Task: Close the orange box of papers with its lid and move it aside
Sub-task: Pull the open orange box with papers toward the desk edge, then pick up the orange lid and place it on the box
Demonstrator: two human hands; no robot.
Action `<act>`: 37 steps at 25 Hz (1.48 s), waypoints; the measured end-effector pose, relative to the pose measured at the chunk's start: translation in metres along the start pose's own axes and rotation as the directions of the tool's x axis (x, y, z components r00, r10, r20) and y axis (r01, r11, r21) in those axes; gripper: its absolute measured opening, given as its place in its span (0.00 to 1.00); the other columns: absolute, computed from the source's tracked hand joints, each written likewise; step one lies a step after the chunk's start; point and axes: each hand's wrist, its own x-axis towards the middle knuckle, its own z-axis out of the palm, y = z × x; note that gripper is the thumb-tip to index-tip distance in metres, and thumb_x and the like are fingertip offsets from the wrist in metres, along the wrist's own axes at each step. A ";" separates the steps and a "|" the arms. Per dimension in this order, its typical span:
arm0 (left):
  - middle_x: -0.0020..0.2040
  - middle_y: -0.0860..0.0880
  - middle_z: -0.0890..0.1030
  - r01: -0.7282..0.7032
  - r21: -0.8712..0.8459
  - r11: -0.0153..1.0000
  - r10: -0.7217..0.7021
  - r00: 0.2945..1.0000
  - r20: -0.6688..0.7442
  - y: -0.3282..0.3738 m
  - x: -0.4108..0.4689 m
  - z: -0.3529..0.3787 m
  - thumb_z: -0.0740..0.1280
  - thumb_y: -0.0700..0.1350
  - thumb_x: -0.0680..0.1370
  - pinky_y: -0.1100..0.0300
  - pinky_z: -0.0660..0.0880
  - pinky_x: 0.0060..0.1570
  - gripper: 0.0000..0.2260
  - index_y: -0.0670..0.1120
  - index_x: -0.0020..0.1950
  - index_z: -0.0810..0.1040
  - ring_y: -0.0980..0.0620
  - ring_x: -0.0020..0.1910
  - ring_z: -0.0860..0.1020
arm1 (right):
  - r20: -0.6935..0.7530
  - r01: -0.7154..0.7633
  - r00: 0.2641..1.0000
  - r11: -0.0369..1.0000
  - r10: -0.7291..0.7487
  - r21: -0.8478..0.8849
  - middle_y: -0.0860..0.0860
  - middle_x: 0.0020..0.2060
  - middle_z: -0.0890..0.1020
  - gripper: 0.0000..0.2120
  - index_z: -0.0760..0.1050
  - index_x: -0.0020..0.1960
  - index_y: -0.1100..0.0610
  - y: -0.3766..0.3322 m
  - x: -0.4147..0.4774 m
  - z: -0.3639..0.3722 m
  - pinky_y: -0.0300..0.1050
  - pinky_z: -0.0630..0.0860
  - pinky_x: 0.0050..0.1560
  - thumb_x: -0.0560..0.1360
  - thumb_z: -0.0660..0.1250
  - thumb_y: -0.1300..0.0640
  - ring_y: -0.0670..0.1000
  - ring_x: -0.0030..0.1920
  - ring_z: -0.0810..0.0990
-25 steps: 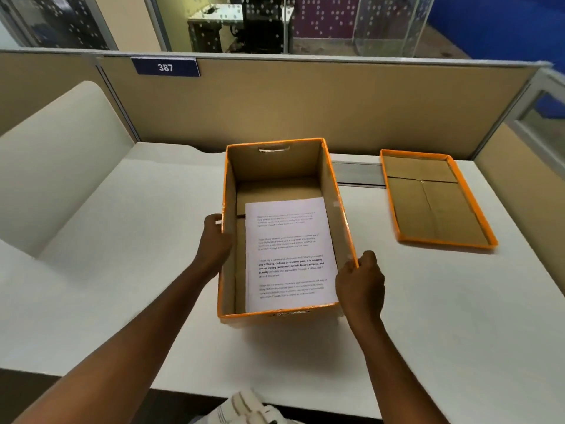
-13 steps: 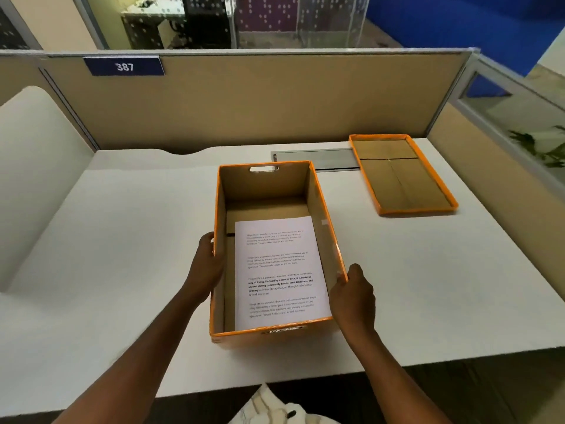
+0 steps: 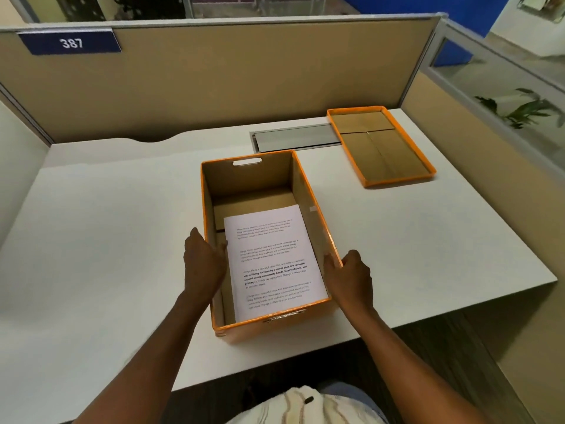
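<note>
The orange box (image 3: pixel 247 179) stands open in the middle of the white desk, with a printed sheet of paper (image 3: pixel 273 258) lying flat on its bottom. My left hand (image 3: pixel 203 264) grips the box's left wall, fingers curled over the rim. My right hand (image 3: pixel 351 276) holds the right wall near the front corner. The orange lid (image 3: pixel 380 145) lies upside down on the desk at the back right, apart from the box, brown inside facing up.
A grey metal cable flap (image 3: pixel 295 139) is set into the white desk (image 3: pixel 107 240) behind the box, touching the lid's left edge. Tan partition walls (image 3: pixel 244 71) close off the back and right. The desk's front edge runs close below the box.
Both hands stay on the box's sides. The view has shifted left and down, so the box and lid appear further right. The box sits nearer the desk's front edge.
</note>
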 end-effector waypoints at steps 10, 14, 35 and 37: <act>0.61 0.43 0.79 -0.348 0.049 0.936 0.350 0.935 -0.057 0.105 -0.014 0.066 0.59 0.49 0.79 0.53 0.70 0.59 0.15 0.42 0.60 0.75 0.45 0.60 0.75 | 0.046 0.015 0.999 0.997 -0.019 0.073 0.52 0.38 0.78 0.21 0.71 0.45 0.57 0.016 0.095 -0.027 0.46 0.75 0.40 0.75 0.56 0.38 0.54 0.40 0.79; 0.53 0.41 0.81 -0.426 0.100 0.899 0.435 0.895 -0.099 0.159 -0.008 0.112 0.60 0.46 0.79 0.54 0.70 0.50 0.12 0.40 0.53 0.78 0.44 0.52 0.76 | 0.066 0.057 0.996 0.997 -0.060 0.043 0.53 0.42 0.80 0.20 0.72 0.46 0.57 0.030 0.146 -0.036 0.48 0.75 0.44 0.74 0.59 0.39 0.57 0.43 0.79; 0.43 0.40 0.72 0.106 0.008 0.994 -0.097 0.873 0.479 0.282 0.120 0.328 0.60 0.50 0.79 0.53 0.73 0.39 0.12 0.42 0.43 0.70 0.42 0.40 0.75 | -0.118 0.060 0.990 0.983 -0.082 -0.176 0.65 0.61 0.69 0.25 0.67 0.62 0.67 0.085 0.472 -0.096 0.56 0.71 0.58 0.74 0.64 0.50 0.64 0.62 0.69; 0.42 0.40 0.72 0.132 -0.050 0.990 -0.094 0.879 0.467 0.291 0.126 0.345 0.60 0.51 0.79 0.53 0.73 0.40 0.12 0.42 0.45 0.70 0.43 0.41 0.74 | -0.136 0.004 0.990 0.984 -0.029 -0.179 0.64 0.63 0.69 0.26 0.65 0.63 0.66 0.091 0.500 -0.102 0.58 0.70 0.60 0.74 0.64 0.50 0.63 0.63 0.68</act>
